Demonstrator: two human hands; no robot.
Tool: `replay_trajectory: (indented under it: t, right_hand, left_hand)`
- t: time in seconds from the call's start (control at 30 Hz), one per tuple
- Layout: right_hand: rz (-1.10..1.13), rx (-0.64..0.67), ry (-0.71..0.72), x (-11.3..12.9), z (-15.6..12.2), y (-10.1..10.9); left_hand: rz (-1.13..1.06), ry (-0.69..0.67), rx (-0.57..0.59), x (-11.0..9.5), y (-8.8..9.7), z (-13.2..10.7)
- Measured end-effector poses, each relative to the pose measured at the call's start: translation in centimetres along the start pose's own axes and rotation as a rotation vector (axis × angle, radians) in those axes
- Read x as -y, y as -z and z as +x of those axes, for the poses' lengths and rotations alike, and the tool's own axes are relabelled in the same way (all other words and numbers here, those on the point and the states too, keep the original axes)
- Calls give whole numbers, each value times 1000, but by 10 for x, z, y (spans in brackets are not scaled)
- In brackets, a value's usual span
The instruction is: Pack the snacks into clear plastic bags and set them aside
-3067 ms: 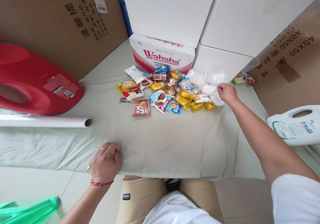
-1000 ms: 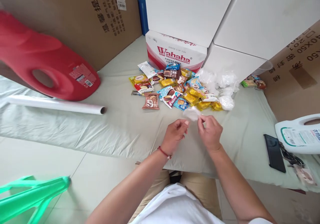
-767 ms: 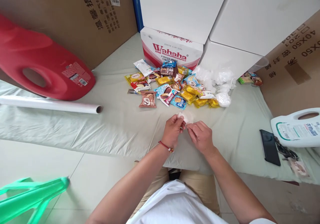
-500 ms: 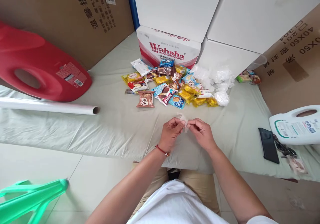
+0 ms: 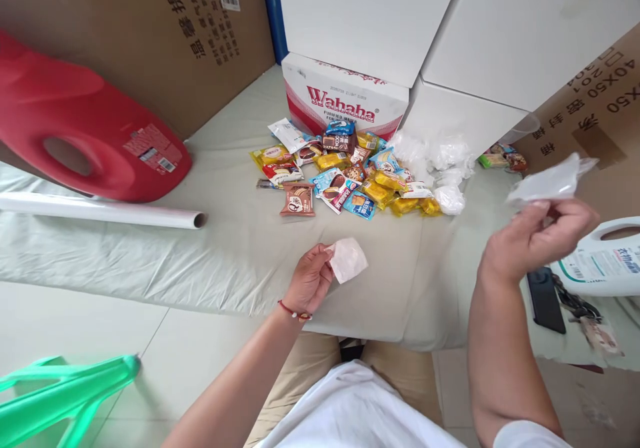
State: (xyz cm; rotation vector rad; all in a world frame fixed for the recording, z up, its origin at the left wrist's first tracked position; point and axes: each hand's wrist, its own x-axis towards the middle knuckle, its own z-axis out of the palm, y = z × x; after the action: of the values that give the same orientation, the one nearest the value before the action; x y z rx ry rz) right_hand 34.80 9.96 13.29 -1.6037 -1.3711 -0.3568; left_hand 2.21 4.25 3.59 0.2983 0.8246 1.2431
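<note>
My left hand [image 5: 310, 279] pinches a small, thin plastic bag [image 5: 349, 259] low over the pale green sheet [image 5: 240, 248], near the front edge. My right hand [image 5: 535, 238] is raised at the right, fingers closed on a second thin plastic bag [image 5: 550, 181] held up in the air. Beyond the hands lies a heap of wrapped snack packets [image 5: 345, 175], with a brown packet [image 5: 298, 200] at its near left. A clump of crumpled clear plastic bags [image 5: 440, 161] sits at the heap's right side.
A red jug [image 5: 85, 135] lies at the left with a white roll [image 5: 100, 209] in front of it. A Wahaha carton [image 5: 345, 98], white boxes [image 5: 475, 41] and brown cartons [image 5: 150, 35] stand behind. A black phone [image 5: 545, 291], keys and a white jug [image 5: 605, 261] lie at the right. A green stool [image 5: 65, 395] stands on the floor.
My hands were together working a wad of thin plastic; now they have come apart, each holding a bag. The right hand swung up and to the right, the left stayed low.
</note>
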Motion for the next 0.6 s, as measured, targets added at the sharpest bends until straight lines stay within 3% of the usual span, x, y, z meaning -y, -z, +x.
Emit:
replay_trajectory:
  t: [0.07,0.13,0.23,0.33,0.4,0.47,0.6]
  right_hand:
    - [-39,-27,-16,1,19,-20]
    - [-34,228,-77,11,18,-43]
    - [208,573,-206,38,-22,-59]
    - [690,944,-518,68,-79,-50]
    - [915,1098,-775,84,-110,-39]
    - [1049,1189,-939,94,-130,-31]
    - [1092,1237,-1070,103,-143,-27]
  left_hand:
    - [-25,0,0,-3,2,-2]
    - [-25,3,11,-5,2,-5]
    - [21,1,33,-7,4,-10]
    - [67,-3,37,-8,5,-12]
    - [81,-3,29,-8,4,-11]
    - [88,-5,19,-7,4,-8]
    - [162,-8,-7,1,6,-2]
